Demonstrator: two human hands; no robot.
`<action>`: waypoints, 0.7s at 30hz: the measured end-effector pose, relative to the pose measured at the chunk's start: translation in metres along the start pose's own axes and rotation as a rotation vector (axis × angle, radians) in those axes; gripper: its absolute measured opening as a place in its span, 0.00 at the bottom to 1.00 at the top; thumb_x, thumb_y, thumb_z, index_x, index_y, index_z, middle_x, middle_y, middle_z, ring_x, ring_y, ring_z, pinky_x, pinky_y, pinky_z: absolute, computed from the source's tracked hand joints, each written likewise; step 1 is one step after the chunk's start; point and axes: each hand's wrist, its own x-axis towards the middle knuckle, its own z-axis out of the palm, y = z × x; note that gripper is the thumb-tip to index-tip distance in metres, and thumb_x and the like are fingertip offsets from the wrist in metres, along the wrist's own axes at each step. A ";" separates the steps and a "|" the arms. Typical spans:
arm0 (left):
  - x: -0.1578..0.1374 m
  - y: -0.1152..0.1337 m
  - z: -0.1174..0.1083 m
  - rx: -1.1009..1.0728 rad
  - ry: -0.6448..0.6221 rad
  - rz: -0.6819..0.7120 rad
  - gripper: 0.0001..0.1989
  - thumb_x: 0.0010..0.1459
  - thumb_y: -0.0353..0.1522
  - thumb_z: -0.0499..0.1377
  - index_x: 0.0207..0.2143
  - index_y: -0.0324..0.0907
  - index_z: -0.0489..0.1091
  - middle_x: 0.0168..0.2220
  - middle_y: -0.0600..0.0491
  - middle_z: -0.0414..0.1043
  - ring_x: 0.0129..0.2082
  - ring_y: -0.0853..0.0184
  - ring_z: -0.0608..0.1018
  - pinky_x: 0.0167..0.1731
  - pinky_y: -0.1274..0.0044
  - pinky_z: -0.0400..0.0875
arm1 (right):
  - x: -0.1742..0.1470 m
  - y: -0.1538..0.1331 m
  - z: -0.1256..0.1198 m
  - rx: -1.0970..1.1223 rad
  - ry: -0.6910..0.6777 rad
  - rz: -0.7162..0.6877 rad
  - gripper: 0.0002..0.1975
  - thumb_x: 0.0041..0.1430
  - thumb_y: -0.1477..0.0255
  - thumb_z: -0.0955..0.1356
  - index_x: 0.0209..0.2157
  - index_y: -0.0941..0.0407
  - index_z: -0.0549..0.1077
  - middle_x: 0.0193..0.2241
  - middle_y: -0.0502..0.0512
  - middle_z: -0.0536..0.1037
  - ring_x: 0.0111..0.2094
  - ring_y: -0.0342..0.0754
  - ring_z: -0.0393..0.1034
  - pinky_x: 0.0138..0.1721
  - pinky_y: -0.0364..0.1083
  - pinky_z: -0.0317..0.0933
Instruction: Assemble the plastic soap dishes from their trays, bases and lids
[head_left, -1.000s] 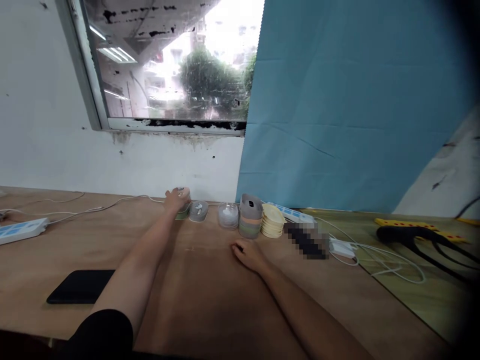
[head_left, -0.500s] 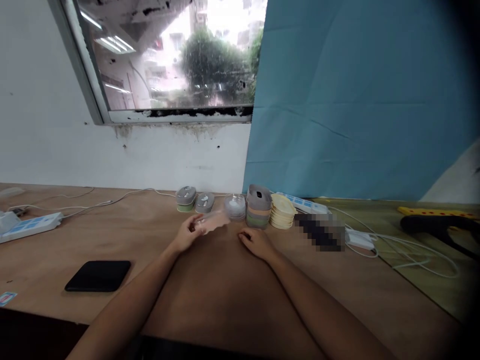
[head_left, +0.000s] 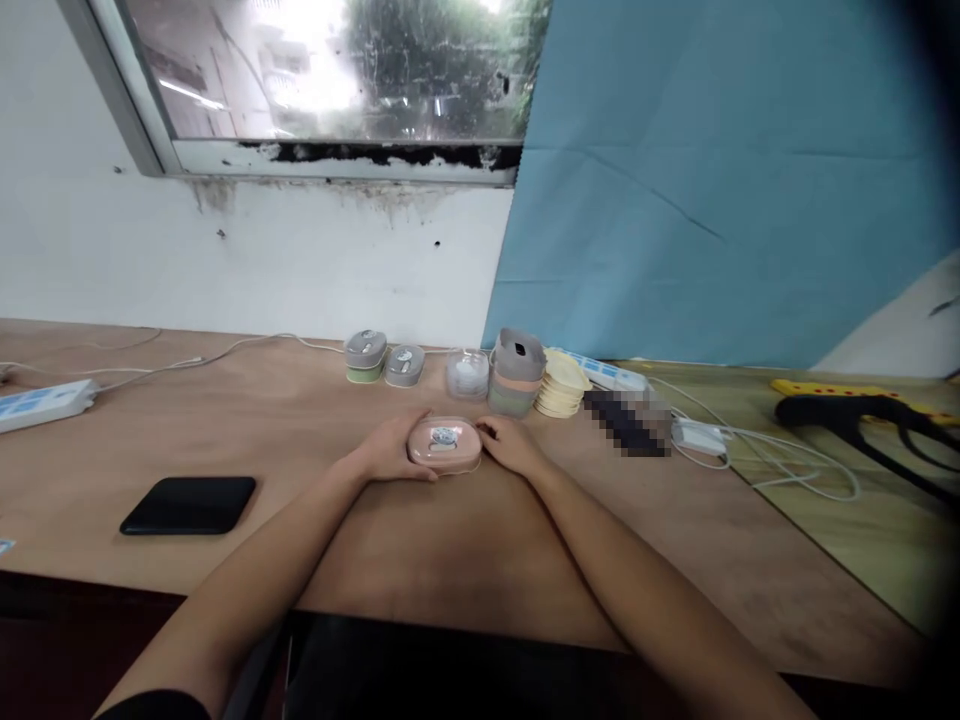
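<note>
An oval pink box (head_left: 454, 455) with a clear, shiny lid and a printed label lies on the brown table in front of me. My left hand (head_left: 390, 447) is wrapped round its left end, the thumb along the near side. At the right end, the curled fingers of my right hand (head_left: 512, 445) rest against the box's edge. Behind it stand a grey box on a green one (head_left: 365, 358), a single grey box (head_left: 405, 367), clear lids (head_left: 467, 375), a tall stack of grey, pink and green trays (head_left: 517, 372) and a pile of cream-yellow lids (head_left: 562, 384).
A black phone (head_left: 189, 505) lies at the left. White power strips (head_left: 49, 402) and cables run along the table. A blurred dark object (head_left: 628, 425), a white adapter (head_left: 699, 436) and a black-handled tool (head_left: 847, 415) are at the right. A wall with a window rises behind.
The pink box, tilted in my left hand before, now lies level on the table. My right hand has come against its right end. The camera view has tipped downward.
</note>
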 end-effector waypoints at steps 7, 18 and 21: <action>0.000 -0.005 -0.002 -0.023 0.040 0.000 0.59 0.32 0.52 0.68 0.64 0.42 0.50 0.61 0.41 0.59 0.59 0.47 0.63 0.57 0.62 0.59 | 0.000 0.002 0.004 0.056 0.037 -0.001 0.12 0.60 0.69 0.63 0.41 0.53 0.76 0.37 0.54 0.79 0.36 0.48 0.71 0.37 0.46 0.62; -0.001 -0.007 -0.002 0.048 0.022 -0.021 0.52 0.38 0.52 0.66 0.62 0.41 0.54 0.59 0.42 0.61 0.57 0.48 0.66 0.55 0.64 0.60 | -0.010 -0.023 -0.006 0.006 0.053 -0.279 0.37 0.60 0.52 0.61 0.65 0.54 0.49 0.64 0.61 0.54 0.63 0.57 0.48 0.61 0.58 0.48; -0.002 -0.006 0.000 0.059 0.021 -0.012 0.51 0.40 0.52 0.65 0.63 0.41 0.54 0.59 0.42 0.61 0.56 0.48 0.67 0.54 0.63 0.61 | -0.008 -0.023 -0.002 0.022 -0.053 -0.337 0.41 0.55 0.49 0.64 0.64 0.55 0.53 0.62 0.63 0.58 0.62 0.57 0.52 0.60 0.57 0.50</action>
